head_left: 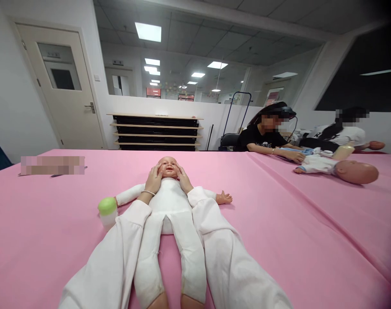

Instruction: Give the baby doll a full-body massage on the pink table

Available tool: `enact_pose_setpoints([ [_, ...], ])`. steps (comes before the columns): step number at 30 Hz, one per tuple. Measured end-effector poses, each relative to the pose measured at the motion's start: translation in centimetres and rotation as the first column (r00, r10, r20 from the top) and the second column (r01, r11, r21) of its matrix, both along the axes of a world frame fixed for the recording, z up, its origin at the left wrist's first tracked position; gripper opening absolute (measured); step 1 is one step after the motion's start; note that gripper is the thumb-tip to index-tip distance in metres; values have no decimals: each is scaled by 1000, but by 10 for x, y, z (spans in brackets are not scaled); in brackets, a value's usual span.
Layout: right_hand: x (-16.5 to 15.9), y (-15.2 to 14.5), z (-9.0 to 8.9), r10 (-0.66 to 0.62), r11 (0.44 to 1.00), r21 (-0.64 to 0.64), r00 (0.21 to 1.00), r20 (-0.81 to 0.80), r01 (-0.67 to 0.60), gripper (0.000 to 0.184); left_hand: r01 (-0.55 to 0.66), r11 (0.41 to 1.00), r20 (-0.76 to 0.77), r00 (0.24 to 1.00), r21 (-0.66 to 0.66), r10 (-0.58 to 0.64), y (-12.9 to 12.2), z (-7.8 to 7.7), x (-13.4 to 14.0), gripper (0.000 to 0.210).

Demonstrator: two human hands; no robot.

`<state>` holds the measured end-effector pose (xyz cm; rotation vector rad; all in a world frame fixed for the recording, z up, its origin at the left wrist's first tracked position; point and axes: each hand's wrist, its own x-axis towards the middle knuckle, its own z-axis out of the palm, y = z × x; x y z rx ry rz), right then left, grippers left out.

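Observation:
A baby doll (169, 199) with a white cloth body lies on its back in front of me, its head away from me and its arms spread. My left hand (154, 178) rests against the doll's cheek on the left, fingers stretched along the side of its face. Against the opposite cheek lies my right hand (183, 178), fingers also extended. Neither hand is closed round anything. Between them the face of the doll's head (169, 165) shows; its sides are partly covered by my fingers. A bottle with a green cap (107, 206) stands beside the doll's hand on the left.
A pink cloth (262, 231) covers the table. At the right, a person in black (262, 135) handles a second doll (356, 171), with another person (337, 128) behind. A blurred flat item (52, 165) lies at the far left. Stacked boards (155, 131) stand beyond the table.

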<state>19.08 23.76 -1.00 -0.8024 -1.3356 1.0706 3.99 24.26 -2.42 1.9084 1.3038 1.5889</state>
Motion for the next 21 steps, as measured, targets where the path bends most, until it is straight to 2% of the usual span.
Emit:
enact_pose_setpoints([
  [6, 1, 3, -5, -82, 994, 82, 992, 96, 75, 77, -23, 999, -15, 1000, -37, 22, -4, 4, 1, 59],
  [13, 3, 2, -3, -31, 996, 84, 998, 56, 26, 66, 2, 1000, 10, 1000, -12, -1, 2, 0, -1, 40],
  [17, 1, 3, -5, 29, 999, 28, 998, -48, -28, 68, 27, 999, 76, 997, -29, -25, 7, -5, -3, 38],
  [21, 0, 8, -9, 27, 999, -31, 993, -119, -31, 60, 60, 998, 165, 985, -33, -54, 9, -8, -3, 40],
])
